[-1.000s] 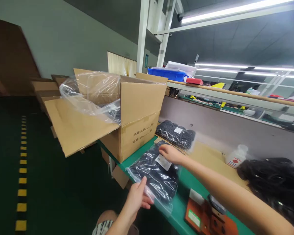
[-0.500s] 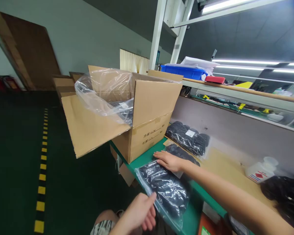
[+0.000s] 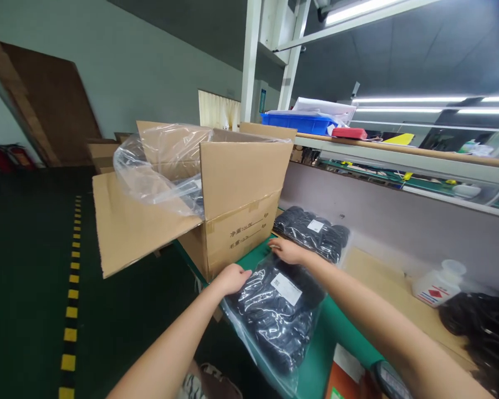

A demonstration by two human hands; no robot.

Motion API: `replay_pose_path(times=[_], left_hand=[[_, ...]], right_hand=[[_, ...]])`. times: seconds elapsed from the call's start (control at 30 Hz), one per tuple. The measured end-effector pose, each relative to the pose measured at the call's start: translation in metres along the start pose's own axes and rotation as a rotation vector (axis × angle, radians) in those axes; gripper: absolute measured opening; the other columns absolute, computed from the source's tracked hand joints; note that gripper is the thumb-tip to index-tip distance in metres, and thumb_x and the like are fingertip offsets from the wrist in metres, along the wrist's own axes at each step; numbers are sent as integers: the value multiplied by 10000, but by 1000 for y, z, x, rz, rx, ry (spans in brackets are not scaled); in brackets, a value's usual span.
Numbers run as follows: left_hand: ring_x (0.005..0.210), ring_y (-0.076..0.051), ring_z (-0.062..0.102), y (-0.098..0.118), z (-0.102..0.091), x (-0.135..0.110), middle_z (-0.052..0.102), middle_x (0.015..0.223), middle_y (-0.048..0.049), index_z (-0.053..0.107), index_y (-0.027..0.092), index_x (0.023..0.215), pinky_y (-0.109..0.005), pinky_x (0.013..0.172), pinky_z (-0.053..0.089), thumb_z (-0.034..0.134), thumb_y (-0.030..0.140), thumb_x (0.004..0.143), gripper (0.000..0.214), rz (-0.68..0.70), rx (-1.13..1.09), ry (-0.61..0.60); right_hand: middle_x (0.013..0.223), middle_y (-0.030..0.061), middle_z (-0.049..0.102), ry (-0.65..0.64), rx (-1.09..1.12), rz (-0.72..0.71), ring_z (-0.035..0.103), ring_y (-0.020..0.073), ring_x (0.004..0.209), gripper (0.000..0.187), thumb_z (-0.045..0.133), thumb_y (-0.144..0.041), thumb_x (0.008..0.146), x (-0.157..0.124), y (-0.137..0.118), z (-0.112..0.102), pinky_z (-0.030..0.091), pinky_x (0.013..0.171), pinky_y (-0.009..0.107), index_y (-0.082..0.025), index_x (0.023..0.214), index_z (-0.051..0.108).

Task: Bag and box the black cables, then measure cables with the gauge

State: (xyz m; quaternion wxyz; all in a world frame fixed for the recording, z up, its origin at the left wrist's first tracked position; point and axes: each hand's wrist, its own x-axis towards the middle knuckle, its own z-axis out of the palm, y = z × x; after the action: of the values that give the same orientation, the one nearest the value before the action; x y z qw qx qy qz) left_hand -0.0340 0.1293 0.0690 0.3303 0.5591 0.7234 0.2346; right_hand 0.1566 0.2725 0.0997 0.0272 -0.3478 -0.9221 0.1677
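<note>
A clear plastic bag (image 3: 270, 327) packed with shiny black coiled items, their kind not clear through the film, lies on the green bench top. A white label (image 3: 286, 288) is on its upper face. My left hand (image 3: 232, 278) grips the bag's left far edge, thumb stretched over the film. At the far right edge of the bag, my right hand (image 3: 289, 252) has its fingers curled at the plastic; the fingertips are partly hidden. Just beyond both hands stands an open cardboard box (image 3: 243, 221), lined with clear plastic and holding similar dark packs.
Behind my right hand, another labelled bag of black items (image 3: 311, 230) lies by the wall. A white bottle (image 3: 438, 284) and loose black items (image 3: 482, 332) are at the right. A shelf (image 3: 399, 148) runs above the bench. One box flap (image 3: 141, 227) juts over the floor.
My left hand has moved up and away, from the bag's near side to its far left edge. A white label now shows on top. The dark bag formerly beside my right hand no longer shows separately.
</note>
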Motion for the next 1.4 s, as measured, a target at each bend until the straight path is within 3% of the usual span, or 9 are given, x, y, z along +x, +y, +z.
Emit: replay_pose_path(times=[0.2, 0.33, 0.47, 0.57, 0.7, 0.87, 1.13, 1.4], left_hand=[[875, -206, 674, -7, 2, -4, 686, 1020, -47, 661, 131, 1040, -379, 774, 573, 616, 355, 939, 249, -97, 68, -8], [936, -206, 666, -6, 8, -3, 680, 1082, -70, 652, 149, 1080, -411, 834, 561, 604, 339, 949, 236, -115, 103, 96], [987, -218, 657, -9, 6, -3, 670, 1121, -82, 646, 153, 1101, -435, 871, 547, 595, 341, 954, 244, -121, 114, 204], [972, -213, 660, -7, 5, -2, 678, 1092, -76, 652, 149, 1076, -434, 872, 545, 590, 348, 957, 240, -72, 89, 213], [922, -204, 668, 5, 10, 4, 684, 1053, -68, 642, 147, 1098, -421, 844, 553, 574, 374, 964, 272, -21, 28, 182], [902, -209, 677, 18, 15, 9, 697, 1014, -47, 672, 136, 1019, -396, 817, 565, 623, 375, 933, 258, -1, -41, 26], [867, -196, 675, 20, 16, 21, 686, 1024, -52, 657, 136, 1054, -372, 765, 577, 607, 355, 946, 249, -153, 26, 26], [994, -219, 656, 16, 19, 26, 663, 1145, -88, 634, 152, 1133, -435, 868, 550, 592, 346, 956, 267, -156, 127, 210]], right_hand=[[1192, 78, 640, -365, -31, -15, 652, 221, 997, 241, 616, -314, 970, 46, -15, 5, 567, 855, 409, -165, 1159, 632], [1168, 72, 648, -440, -44, -17, 657, 218, 977, 237, 617, -318, 970, 48, -14, 5, 570, 840, 399, -159, 1145, 637], [1184, 77, 643, -421, -22, -22, 651, 215, 994, 227, 604, -319, 977, 41, -10, -1, 565, 857, 403, -170, 1145, 637], [1174, 74, 647, -403, -6, -22, 653, 219, 989, 234, 607, -326, 975, 39, -11, -5, 566, 851, 403, -164, 1141, 639], [1160, 66, 652, -382, 14, -47, 656, 227, 983, 242, 611, -335, 972, 40, -17, -5, 567, 845, 402, -155, 1131, 643], [1193, 78, 639, -281, -1, -41, 645, 231, 1023, 251, 601, -336, 978, 33, -4, -8, 554, 883, 427, -163, 1159, 631], [1245, 92, 616, -116, -44, 120, 632, 234, 1060, 261, 592, -329, 985, 16, 48, -22, 544, 909, 440, -176, 1195, 616], [1226, 95, 619, -77, -39, 344, 642, 238, 1039, 302, 619, -327, 969, 43, 52, -12, 557, 879, 443, -157, 1218, 597]])
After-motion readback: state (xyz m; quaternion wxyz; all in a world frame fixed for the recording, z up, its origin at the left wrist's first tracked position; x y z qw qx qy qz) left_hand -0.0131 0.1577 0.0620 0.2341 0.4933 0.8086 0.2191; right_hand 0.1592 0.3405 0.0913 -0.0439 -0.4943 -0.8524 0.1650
